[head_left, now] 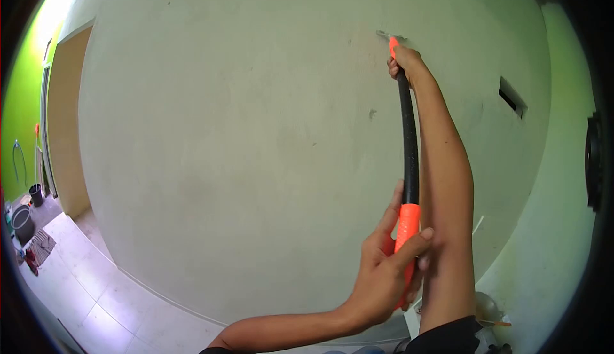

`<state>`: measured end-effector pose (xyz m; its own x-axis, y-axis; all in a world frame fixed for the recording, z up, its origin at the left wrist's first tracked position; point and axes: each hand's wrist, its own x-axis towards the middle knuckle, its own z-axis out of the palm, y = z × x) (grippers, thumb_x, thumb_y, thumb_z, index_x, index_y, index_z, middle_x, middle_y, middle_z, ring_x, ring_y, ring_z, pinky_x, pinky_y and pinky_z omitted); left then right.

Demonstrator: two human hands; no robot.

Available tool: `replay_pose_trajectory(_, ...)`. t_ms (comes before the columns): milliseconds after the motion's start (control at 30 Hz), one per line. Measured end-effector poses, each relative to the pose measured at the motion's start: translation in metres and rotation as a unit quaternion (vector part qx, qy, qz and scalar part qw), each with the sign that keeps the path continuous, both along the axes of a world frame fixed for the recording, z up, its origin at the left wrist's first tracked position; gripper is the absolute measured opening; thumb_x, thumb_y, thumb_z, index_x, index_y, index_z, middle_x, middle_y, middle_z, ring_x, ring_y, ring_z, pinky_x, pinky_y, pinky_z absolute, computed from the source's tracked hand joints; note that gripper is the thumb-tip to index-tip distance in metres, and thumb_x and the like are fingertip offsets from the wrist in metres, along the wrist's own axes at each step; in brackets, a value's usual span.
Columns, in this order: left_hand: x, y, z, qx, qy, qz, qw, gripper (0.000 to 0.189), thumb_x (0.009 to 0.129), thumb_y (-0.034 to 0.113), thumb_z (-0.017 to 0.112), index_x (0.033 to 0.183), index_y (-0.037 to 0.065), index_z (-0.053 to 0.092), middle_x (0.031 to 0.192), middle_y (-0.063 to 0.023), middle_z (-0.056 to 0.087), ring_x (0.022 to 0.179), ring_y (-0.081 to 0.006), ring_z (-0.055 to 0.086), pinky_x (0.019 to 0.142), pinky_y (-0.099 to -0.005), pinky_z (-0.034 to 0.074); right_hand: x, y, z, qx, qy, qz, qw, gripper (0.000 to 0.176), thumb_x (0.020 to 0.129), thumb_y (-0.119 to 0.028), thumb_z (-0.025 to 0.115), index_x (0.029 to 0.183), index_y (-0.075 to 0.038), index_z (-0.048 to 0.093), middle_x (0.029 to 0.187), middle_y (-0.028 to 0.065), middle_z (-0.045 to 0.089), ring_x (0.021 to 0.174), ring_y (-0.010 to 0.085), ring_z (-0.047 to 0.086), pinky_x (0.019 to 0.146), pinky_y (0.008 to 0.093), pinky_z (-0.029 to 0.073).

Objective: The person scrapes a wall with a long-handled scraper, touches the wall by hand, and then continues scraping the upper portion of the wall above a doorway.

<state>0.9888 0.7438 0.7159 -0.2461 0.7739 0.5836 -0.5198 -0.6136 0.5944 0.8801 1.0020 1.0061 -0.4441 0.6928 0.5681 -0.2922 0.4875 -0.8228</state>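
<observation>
A long-handled scraper (409, 140), with a black pole, an orange grip and an orange neck, runs up in front of me. Its thin blade (389, 35) is at the grey-green wall (224, 136). High on the pole, just below the blade, my right hand (405, 61) is closed around it with the arm stretched out. My left hand (384, 267) is wrapped round the lower orange grip, its index finger extended along the pole.
Small dark marks (372, 114) spot the wall. A rectangular recess (511, 97) is at right. At left are a doorway (69, 124), buckets (23, 223), a striped mat (41, 246) and pale floor tiles (102, 303). A translucent container (487, 306) stands low right.
</observation>
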Motion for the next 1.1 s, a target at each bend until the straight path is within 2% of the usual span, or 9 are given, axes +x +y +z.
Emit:
replay_pose_trajectory(33,-0.002,0.001,-0.003,-0.013,-0.004,-0.008,1.0,0.081,0.101,0.013,0.056,0.164,0.018,0.005,0.071,-0.0059,0.051,0.037,-0.0131,0.039,0.032,-0.0283,0.035,0.0,0.008,0.001,0.005,-0.004,-0.001,1.0,0.02,0.096,-0.014,0.043,0.079,-0.005,0.045,0.065,0.0015,0.046,0.047,0.0071,0.038,0.039,0.0211,0.034)
replay_pose_trajectory(67,-0.005,0.006,0.001,-0.032,0.024,0.025,0.999,0.081,0.101,0.013,0.056,0.164,0.019,0.005,0.069,-0.0055,0.05,0.037,-0.0125,0.039,0.031,-0.0282,0.035,-0.002,0.013,0.007,0.012,-0.006,-0.002,1.0,0.02,0.096,-0.015,0.044,0.079,-0.005,0.045,0.065,0.0017,0.046,0.047,0.0073,0.038,0.039,0.0213,0.034)
replay_pose_trajectory(200,0.003,0.008,-0.003,-0.023,0.0,0.01,1.0,0.08,0.101,0.012,0.055,0.164,0.019,0.005,0.068,-0.0051,0.05,0.037,-0.0123,0.04,0.031,-0.0284,0.034,-0.001,0.015,0.012,0.013,-0.01,0.009,1.0,0.021,0.096,-0.016,0.046,0.079,-0.004,0.045,0.064,0.0025,0.046,0.047,0.0081,0.039,0.039,0.0222,0.034)
replay_pose_trajectory(500,-0.005,0.018,-0.007,-0.015,0.026,0.038,0.999,0.079,0.102,0.013,0.054,0.164,0.019,0.006,0.069,-0.0057,0.05,0.036,-0.0116,0.038,0.031,-0.0285,0.032,-0.004,0.008,0.008,0.008,0.024,0.008,1.0,0.043,0.103,-0.039,0.054,0.079,-0.004,0.045,0.065,0.0035,0.047,0.047,0.0081,0.038,0.039,0.0219,0.034)
replay_pose_trajectory(700,-0.011,0.02,-0.001,-0.04,0.035,0.035,0.998,0.078,0.102,0.014,0.055,0.164,0.019,0.008,0.07,-0.0061,0.051,0.036,-0.0113,0.037,0.031,-0.0281,0.032,-0.004,0.008,0.016,0.021,0.019,-0.004,1.0,0.044,0.102,-0.041,0.055,0.078,-0.005,0.044,0.066,0.0025,0.046,0.047,0.0078,0.037,0.04,0.0215,0.035)
replay_pose_trajectory(800,-0.01,0.015,-0.007,-0.018,0.032,0.035,0.999,0.078,0.101,0.014,0.055,0.164,0.019,0.008,0.07,-0.0063,0.051,0.036,-0.0116,0.038,0.032,-0.0281,0.032,-0.008,0.018,0.017,0.019,0.011,-0.004,1.0,0.032,0.105,-0.023,0.044,0.082,-0.001,0.048,0.065,0.0045,0.05,0.048,0.0097,0.041,0.041,0.0244,0.037)
replay_pose_trajectory(900,-0.014,0.021,0.0,-0.028,0.042,0.036,0.998,0.08,0.101,0.015,0.055,0.164,0.019,0.006,0.07,-0.0064,0.051,0.036,-0.012,0.038,0.032,-0.0281,0.033,-0.005,0.016,0.014,0.042,0.024,-0.002,0.999,0.032,0.104,-0.021,0.043,0.08,0.0,0.047,0.065,0.0045,0.05,0.048,0.0099,0.041,0.041,0.0244,0.036)
replay_pose_trajectory(1000,-0.017,0.026,0.027,-0.011,0.031,0.02,0.999,0.081,0.101,0.014,0.056,0.164,0.018,0.004,0.071,-0.0065,0.051,0.036,-0.0124,0.038,0.032,-0.0282,0.033,-0.009,0.017,0.056,0.028,-0.004,-0.006,1.0,0.039,0.103,-0.034,0.052,0.077,-0.006,0.044,0.065,0.002,0.047,0.047,0.0077,0.038,0.04,0.0214,0.034)
replay_pose_trajectory(1100,-0.014,0.017,0.028,-0.01,0.026,0.01,1.0,0.082,0.102,0.015,0.055,0.163,0.018,0.002,0.07,-0.0063,0.051,0.036,-0.0127,0.039,0.032,-0.0286,0.034,-0.013,0.02,0.046,0.042,0.0,-0.01,0.999,0.036,0.106,-0.028,0.046,0.082,-0.001,0.048,0.063,0.0038,0.048,0.047,0.0103,0.041,0.04,0.0243,0.036)
